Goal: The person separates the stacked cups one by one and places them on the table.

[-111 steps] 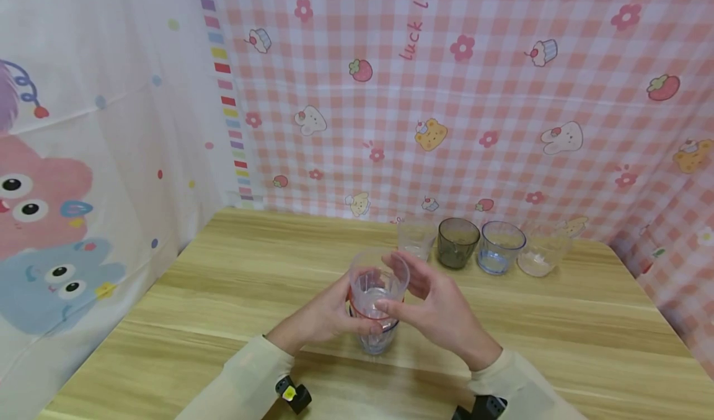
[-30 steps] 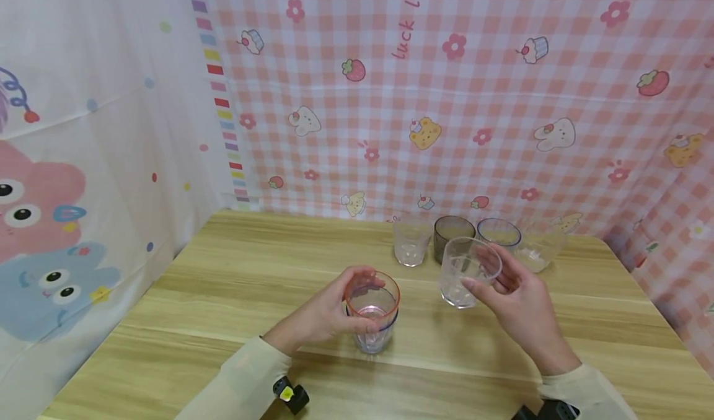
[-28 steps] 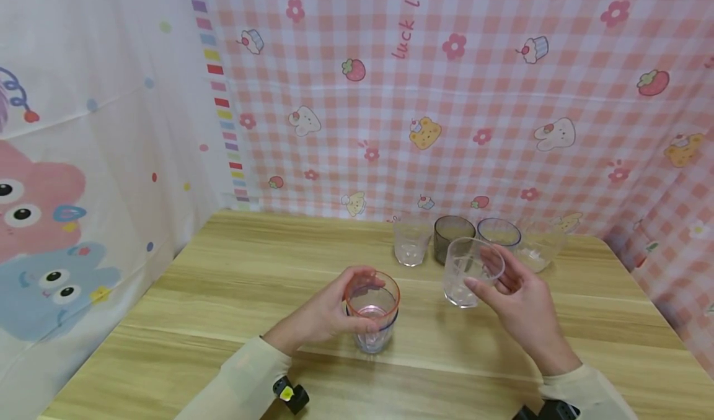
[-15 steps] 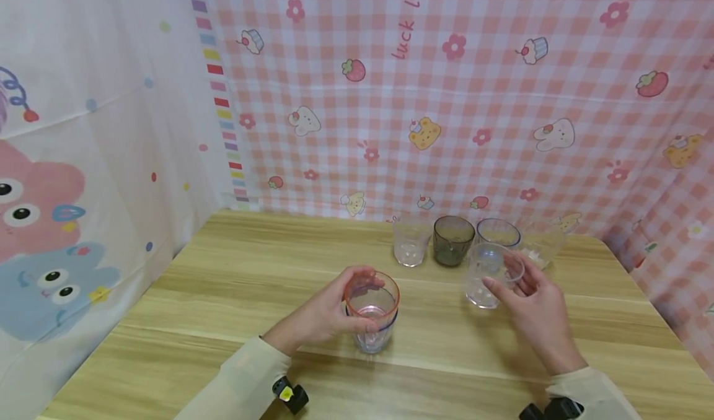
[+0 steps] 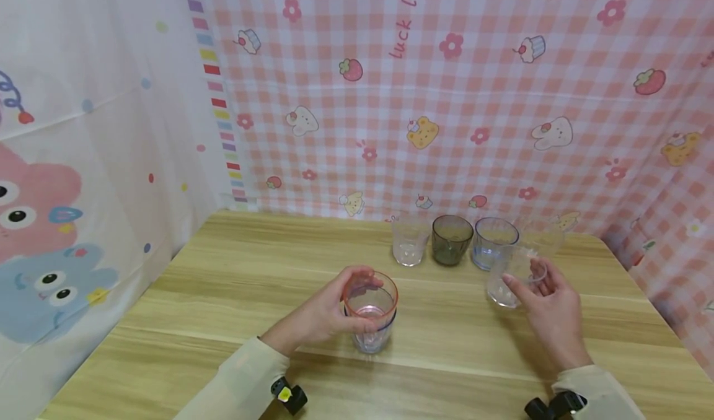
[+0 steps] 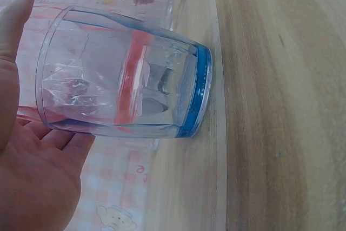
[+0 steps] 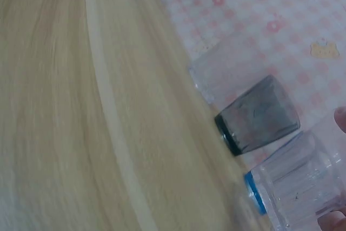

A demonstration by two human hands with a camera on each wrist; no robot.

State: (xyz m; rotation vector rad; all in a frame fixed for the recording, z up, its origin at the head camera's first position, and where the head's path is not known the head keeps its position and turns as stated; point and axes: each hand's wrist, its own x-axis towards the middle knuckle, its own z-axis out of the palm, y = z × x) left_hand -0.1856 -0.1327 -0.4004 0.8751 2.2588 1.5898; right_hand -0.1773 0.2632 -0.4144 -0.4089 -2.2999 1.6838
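On the wooden table stands a small stack: an orange-red-rimmed glass (image 5: pixel 372 293) nested in a blue-rimmed glass (image 5: pixel 370 342). My left hand (image 5: pixel 337 311) grips the stack near its top, thumb in front and fingers behind. In the left wrist view the blue base (image 6: pixel 199 93) of the lower glass sits upright on the table. To the right, my right hand (image 5: pixel 552 318) holds a clear glass (image 5: pixel 502 284) by its right side, between thumb and fingers. That glass is close over the table and overlaps the back row in the head view.
Along the table's back edge stand a clear glass (image 5: pixel 409 243), a smoky grey glass (image 5: pixel 452 240) and a blue-tinted glass (image 5: pixel 491 243). At the row's right end another clear glass (image 5: pixel 549 237) is partly hidden. Behind hangs a pink checked cloth (image 5: pixel 357 110).
Earlier the clear glass sat on top of the stack, both hands around it. My right hand has lifted it off and carried it rightward, still moving right lately. My left hand has stayed on the stack.
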